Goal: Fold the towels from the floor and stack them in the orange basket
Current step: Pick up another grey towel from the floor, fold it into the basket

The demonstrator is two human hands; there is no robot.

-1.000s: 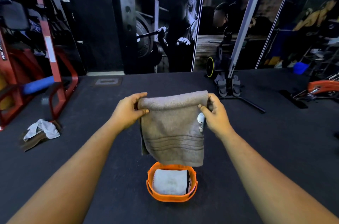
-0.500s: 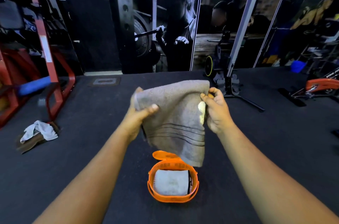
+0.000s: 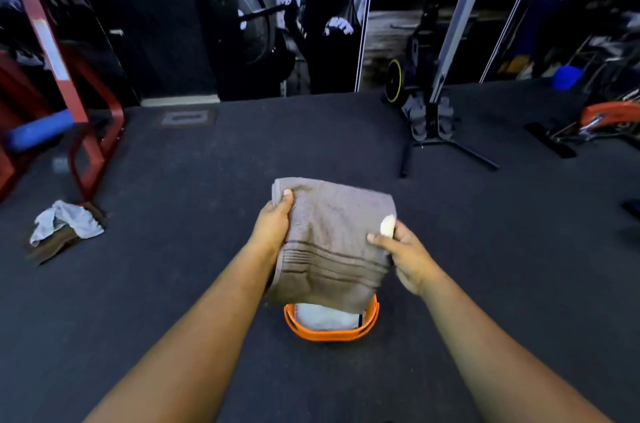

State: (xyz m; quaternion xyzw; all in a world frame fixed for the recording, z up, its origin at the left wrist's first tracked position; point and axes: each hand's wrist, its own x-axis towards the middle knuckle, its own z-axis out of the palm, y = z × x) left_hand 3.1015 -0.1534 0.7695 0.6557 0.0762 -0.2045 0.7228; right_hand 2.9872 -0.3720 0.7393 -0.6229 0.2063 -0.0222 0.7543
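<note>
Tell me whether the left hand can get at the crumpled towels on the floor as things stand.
Probably not: the left hand grips the brown towel over the orange basket, and the crumpled towels lie well off to the left.

The room is dim, with a cool bluish cast over the dark floor [image 3: 173, 284]. Light falls mostly in the middle, so the forearms and the grey-brown towel [image 3: 332, 242] read clearly, while the upper corners sink into near black. The wide lens bends the uprights at the left and right edges. The back wall and red rack [image 3: 52, 51] look soft and smeared.
</note>
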